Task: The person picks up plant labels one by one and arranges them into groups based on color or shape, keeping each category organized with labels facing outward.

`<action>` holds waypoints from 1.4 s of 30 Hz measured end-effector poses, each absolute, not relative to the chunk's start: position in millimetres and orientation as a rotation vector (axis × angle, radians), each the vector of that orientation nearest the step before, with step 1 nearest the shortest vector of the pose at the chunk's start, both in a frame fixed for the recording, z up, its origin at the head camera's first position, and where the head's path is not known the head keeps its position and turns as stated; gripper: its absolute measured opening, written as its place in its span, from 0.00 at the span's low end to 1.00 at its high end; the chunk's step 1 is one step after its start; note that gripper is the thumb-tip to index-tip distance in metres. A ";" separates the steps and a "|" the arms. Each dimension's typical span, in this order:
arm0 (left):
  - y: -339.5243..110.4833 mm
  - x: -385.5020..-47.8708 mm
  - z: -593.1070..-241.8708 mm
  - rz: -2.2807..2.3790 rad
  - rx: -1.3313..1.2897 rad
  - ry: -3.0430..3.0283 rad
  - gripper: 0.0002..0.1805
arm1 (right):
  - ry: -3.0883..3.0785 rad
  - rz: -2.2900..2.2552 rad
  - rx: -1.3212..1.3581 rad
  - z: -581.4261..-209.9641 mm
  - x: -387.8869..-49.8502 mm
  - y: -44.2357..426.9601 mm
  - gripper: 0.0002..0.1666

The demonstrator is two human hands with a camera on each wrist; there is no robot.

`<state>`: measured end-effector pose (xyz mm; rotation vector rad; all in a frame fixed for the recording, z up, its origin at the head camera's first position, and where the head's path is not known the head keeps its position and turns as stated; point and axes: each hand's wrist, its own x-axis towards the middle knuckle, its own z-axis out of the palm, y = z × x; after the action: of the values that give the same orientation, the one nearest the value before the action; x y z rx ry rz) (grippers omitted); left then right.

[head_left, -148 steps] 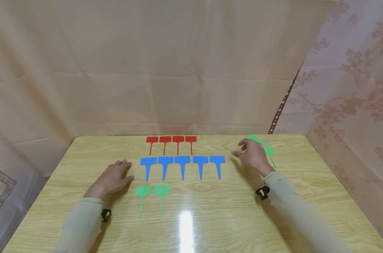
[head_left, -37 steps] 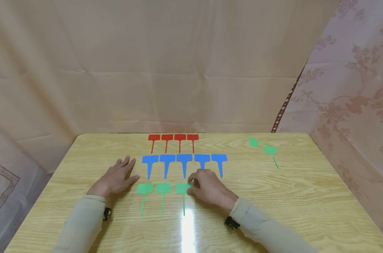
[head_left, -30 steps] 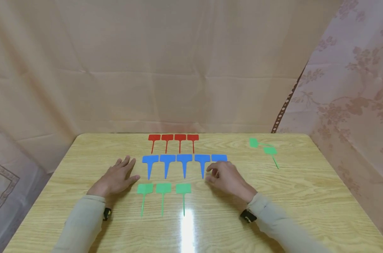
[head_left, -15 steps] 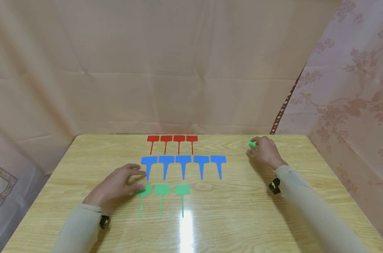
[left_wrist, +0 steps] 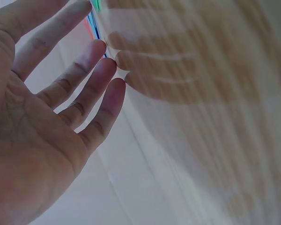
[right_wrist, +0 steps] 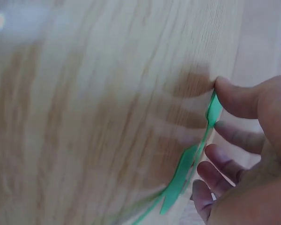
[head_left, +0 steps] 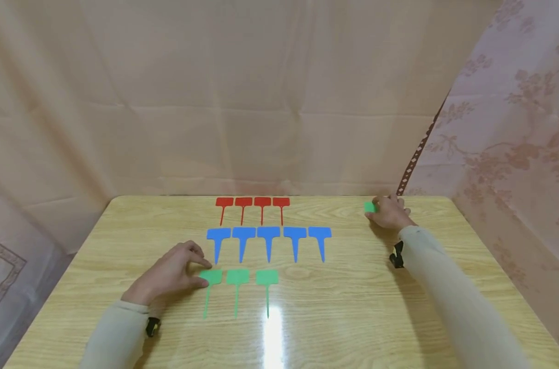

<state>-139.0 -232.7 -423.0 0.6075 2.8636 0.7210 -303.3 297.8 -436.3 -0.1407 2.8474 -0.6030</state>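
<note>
In the head view, my left hand reaches to the front-left green T-shaped plant label, its thumb at the head's left edge and its index finger just above. Its other fingertips touch the table in the left wrist view. At the back right, my right hand pinches the head of another green plant label between thumb and index finger. A further green plant label lies beside it under the other fingers; the head view hides it behind the hand.
Two more green plant labels lie right of the front-left one, the end one among them. Behind them run a row of several blue plant labels and a row of several red ones. Cloth hangs behind the wooden table.
A third green label has joined the front row; my right hand let it go and returned to the back right, now pinching another. My left hand moved from the table to the front-left green label.
</note>
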 end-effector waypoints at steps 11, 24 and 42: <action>-228.2 -139.3 -421.4 0.729 0.543 2.863 0.12 | 2.795 -0.660 -0.049 -434.0 -303.3 296.9 0.30; -226.1 -140.0 -421.0 0.765 0.470 2.844 0.10 | 2.822 -0.583 -0.045 -429.0 -307.1 289.6 0.28; -219.8 -141.1 -416.6 0.759 0.346 2.800 0.10 | 2.852 -0.637 -0.092 -430.4 -303.9 285.2 0.30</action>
<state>-141.1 -219.8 -416.6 0.3463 2.8002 0.7589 -303.9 285.2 -430.4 -0.0921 2.8522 -0.6373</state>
